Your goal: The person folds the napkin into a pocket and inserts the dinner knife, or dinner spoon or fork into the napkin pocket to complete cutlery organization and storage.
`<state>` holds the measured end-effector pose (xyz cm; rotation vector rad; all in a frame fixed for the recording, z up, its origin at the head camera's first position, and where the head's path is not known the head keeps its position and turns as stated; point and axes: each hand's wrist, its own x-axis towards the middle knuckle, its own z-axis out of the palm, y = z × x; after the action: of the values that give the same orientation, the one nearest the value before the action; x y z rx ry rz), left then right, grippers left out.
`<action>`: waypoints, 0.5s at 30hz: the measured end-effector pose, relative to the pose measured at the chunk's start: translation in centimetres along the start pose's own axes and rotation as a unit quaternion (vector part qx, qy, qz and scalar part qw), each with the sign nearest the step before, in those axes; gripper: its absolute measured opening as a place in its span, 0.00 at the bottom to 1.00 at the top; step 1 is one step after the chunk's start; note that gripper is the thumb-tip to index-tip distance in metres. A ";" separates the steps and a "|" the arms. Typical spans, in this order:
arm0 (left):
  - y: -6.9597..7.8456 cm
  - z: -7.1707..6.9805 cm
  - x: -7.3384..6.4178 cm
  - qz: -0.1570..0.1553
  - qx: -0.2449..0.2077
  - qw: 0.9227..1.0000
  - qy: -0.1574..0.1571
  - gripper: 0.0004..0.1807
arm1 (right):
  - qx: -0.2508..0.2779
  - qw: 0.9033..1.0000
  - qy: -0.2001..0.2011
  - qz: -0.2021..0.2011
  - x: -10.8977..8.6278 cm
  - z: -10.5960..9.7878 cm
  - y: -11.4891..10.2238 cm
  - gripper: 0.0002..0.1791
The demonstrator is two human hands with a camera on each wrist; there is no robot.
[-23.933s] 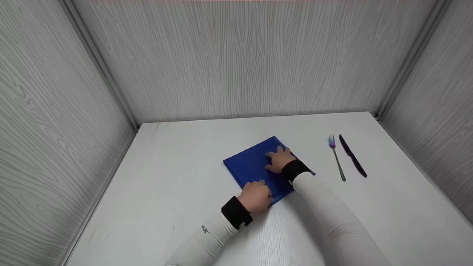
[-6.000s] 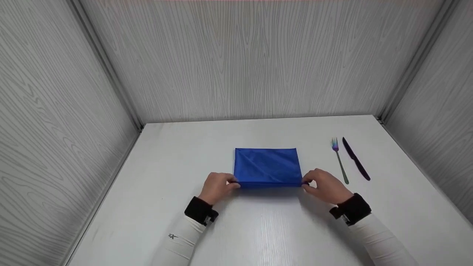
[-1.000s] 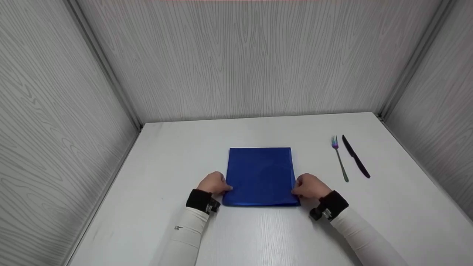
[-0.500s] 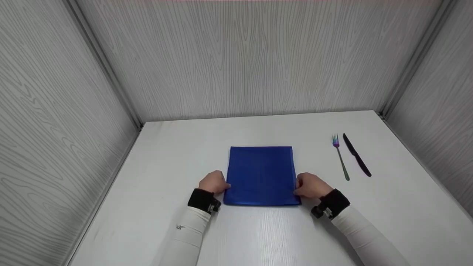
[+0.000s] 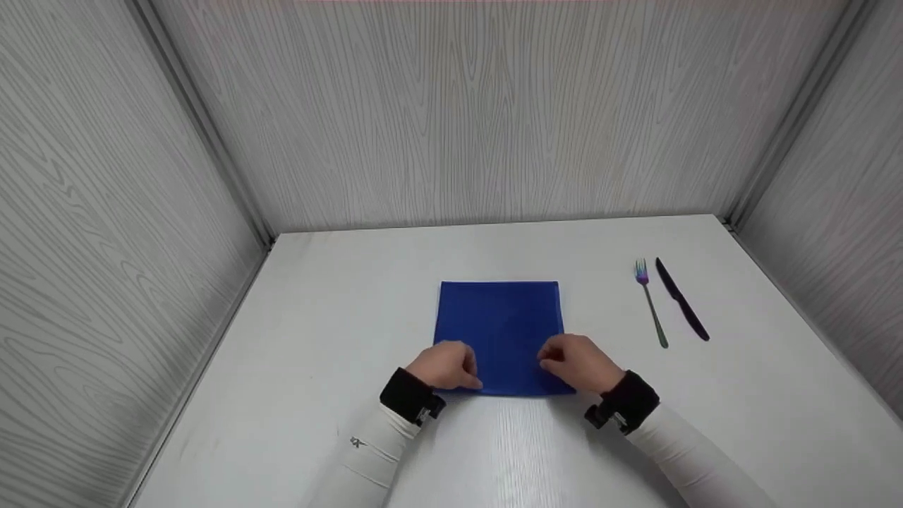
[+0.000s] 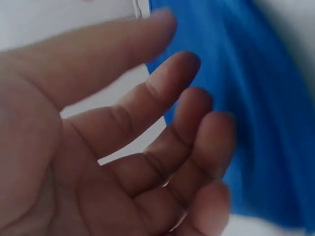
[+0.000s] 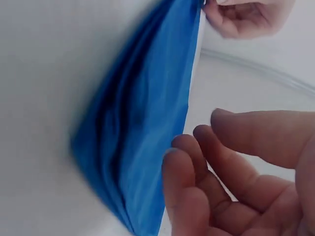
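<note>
"Where's that blue cloth (image 5: 499,317)?"
"On the surface (image 5: 338,303), a little below the middle of the frame."
"And the left hand (image 5: 446,365)?"
"Loose, gripping nothing, over the cloth's lower left; the right hand (image 5: 580,362), equally slack, over its lower right."

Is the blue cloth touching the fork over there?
Apart. The head view shows it: a wide strip of white tabletop lies between the right edge of the blue cloth and the fork.

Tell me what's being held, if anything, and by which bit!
Nothing seems held: the left hand and right hand curl loosely by the blue cloth.
</note>
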<state>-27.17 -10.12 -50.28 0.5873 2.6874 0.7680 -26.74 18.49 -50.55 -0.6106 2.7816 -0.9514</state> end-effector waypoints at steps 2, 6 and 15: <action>0.3 0.5 0.0 0.015 0.006 1.000 -0.010 0.11 | -0.018 1.000 -0.004 -0.023 -0.1 0.6 -0.3 0.06; 0.8 1.2 0.0 0.036 0.039 0.999 0.000 0.15 | -0.057 0.998 -0.002 -0.032 -0.1 1.3 -0.4 0.08; 1.8 1.9 -0.3 0.065 0.159 0.984 0.044 0.13 | -0.079 0.996 0.015 -0.039 0.0 1.4 -0.2 0.06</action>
<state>-25.61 -7.99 -50.80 0.8274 2.9009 0.4034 -26.34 17.59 -51.50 -0.7384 2.8994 -0.7640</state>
